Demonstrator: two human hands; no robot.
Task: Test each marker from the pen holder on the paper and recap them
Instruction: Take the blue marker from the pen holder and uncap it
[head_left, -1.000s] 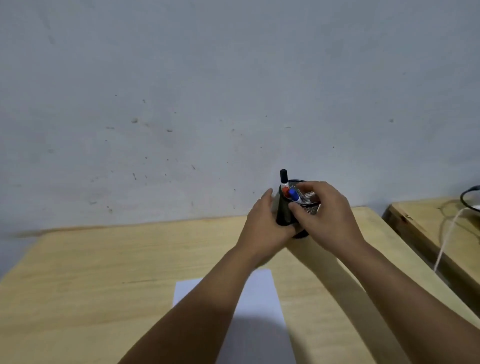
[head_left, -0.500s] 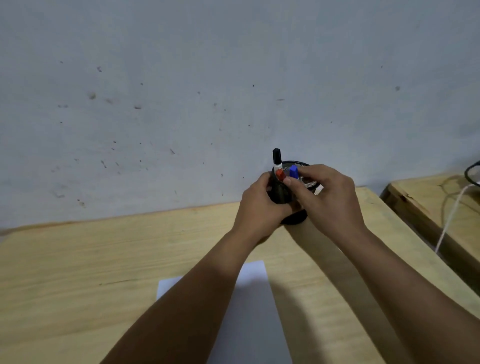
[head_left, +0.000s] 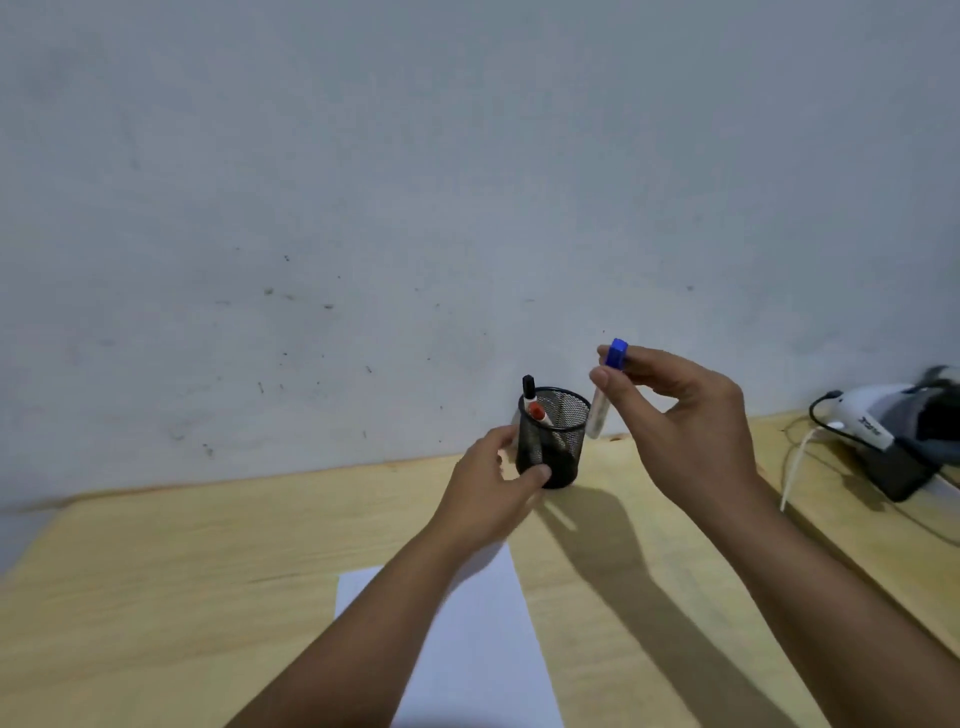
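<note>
A black mesh pen holder (head_left: 563, 426) stands near the far edge of the wooden table, against the wall. A black-capped marker (head_left: 529, 391) and a red-capped marker (head_left: 537, 414) stick out of it. My left hand (head_left: 493, 491) grips the holder's lower left side. My right hand (head_left: 680, 421) holds a blue-capped marker (head_left: 605, 387) upright by its cap, lifted just right of the holder's rim. A white sheet of paper (head_left: 483, 644) lies on the table in front of me, partly under my left forearm.
The wooden table (head_left: 208, 571) meets a grey wall behind. A second wooden surface (head_left: 872, 519) to the right carries a dark and white device (head_left: 904, 431) with a white cable (head_left: 795, 467).
My right hand has pulled the blue-capped marker up out of the holder and to the right. My left hand slid lower on the holder. The view has tilted.
</note>
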